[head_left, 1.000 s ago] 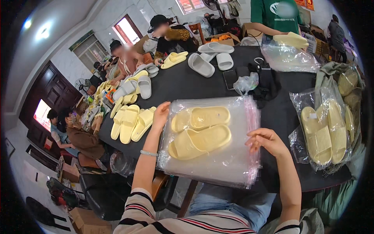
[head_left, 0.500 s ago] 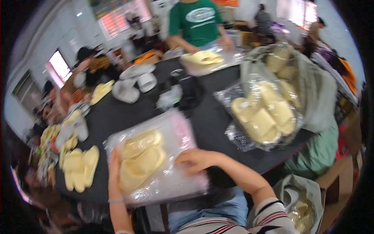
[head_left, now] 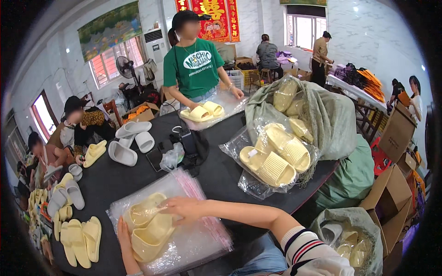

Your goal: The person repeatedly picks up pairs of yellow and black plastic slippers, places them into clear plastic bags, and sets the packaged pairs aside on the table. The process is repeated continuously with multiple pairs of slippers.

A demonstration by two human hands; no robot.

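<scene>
Now the right hand point(head_left: 186, 209) has moved from near the clear bags' point(head_left: 202, 246) pink edge point(head_left: 189, 185) onto the yellow slippers point(head_left: 152, 237), fingers bent, while the left hand point(head_left: 123, 234) lies along their left side (whether either pinches anything, I cannot tell). So both hands are at the pair, which rests on the stack, seemingly under film, on the black table point(head_left: 221, 181). Beyond, bagged slippers point(head_left: 271, 172) lie to the right; a co-worker point(head_left: 195, 71) handles another pair point(head_left: 200, 113).

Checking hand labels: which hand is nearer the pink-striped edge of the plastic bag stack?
Right. The right hand is over the yellow slide sandals, its wrist crossing the pink-striped edge. The left hand is at the opposite edge of the plastic bag stack, beyond the sandals.
</scene>
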